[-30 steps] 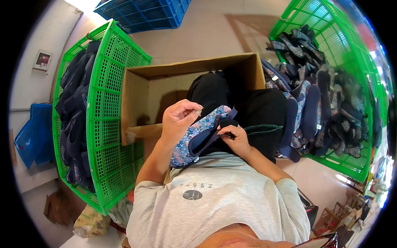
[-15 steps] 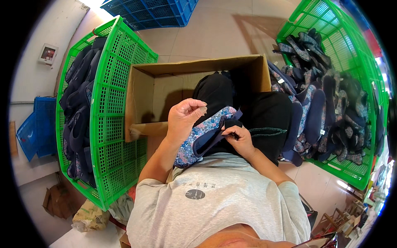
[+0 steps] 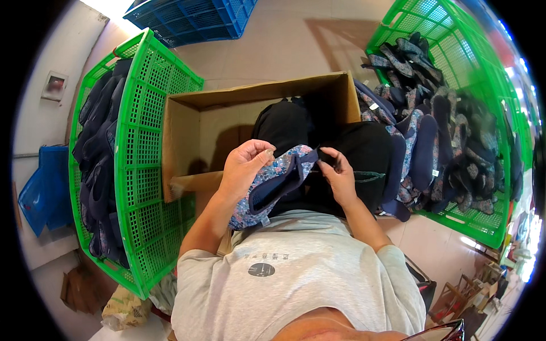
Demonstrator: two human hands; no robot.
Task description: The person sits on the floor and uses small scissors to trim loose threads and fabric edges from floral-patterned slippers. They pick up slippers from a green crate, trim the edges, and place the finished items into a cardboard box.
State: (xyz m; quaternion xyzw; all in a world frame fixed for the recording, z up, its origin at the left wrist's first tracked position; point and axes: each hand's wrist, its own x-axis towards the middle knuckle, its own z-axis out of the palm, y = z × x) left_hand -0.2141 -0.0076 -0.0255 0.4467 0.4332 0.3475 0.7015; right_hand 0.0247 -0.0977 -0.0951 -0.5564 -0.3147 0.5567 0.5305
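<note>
A slipper [image 3: 241, 211] with a blue-and-pink floral outside and navy lining lies slanted over my lap, its opening facing up. My left hand [image 3: 243, 170] is beside its far-left edge, thumb and fingertips pinched together; whatever is between them is too small to make out. At the slipper's far-right end, by a dark strip of its edging, the thumb and forefinger of my right hand [image 3: 341, 181] grip the tip. A small pale tag sticks out near the slipper's near end.
An open cardboard box [image 3: 183, 122] stands in front, around my knees. To the left, a green crate [image 3: 149, 153] holds stacked navy slippers. Another green crate [image 3: 483, 227] on the right overflows with a heap of floral slippers [image 3: 424, 150]. A blue crate [image 3: 196, 20] sits farther off.
The slipper has turned slightly, its far end rising toward my right fingers. My left pinch has come down closer to the floral edge. My right hand has moved from the rim to the tip.
</note>
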